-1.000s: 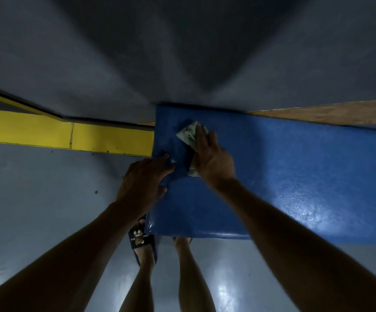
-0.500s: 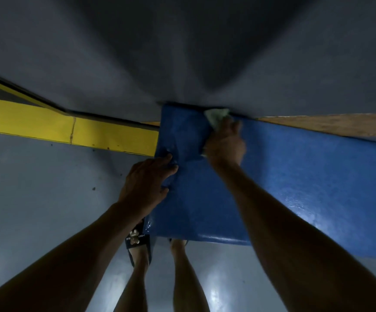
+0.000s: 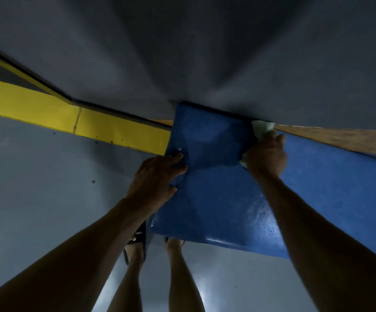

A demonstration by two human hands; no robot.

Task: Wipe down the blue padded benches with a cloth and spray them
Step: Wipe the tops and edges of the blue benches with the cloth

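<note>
A blue padded bench (image 3: 218, 199) runs from the middle of the view to the right, its left end against a grey wall. My right hand (image 3: 265, 157) presses a pale cloth (image 3: 263, 127) onto the bench's far edge, close to the wall; most of the cloth is hidden under the hand. My left hand (image 3: 157, 174) rests flat on the bench's left edge, fingers spread over the wrinkled cover. No spray bottle is in view.
A yellow painted ledge (image 3: 70, 119) runs along the wall to the left of the bench. A bare wooden board (image 3: 340, 138) lies behind the bench on the right. My feet in sandals (image 3: 137, 237) stand on the grey floor below the bench's front edge.
My right hand has slid the cloth away from me and to the right, from the bench's middle to its far edge by the wall. My left hand has stayed on the left edge.
</note>
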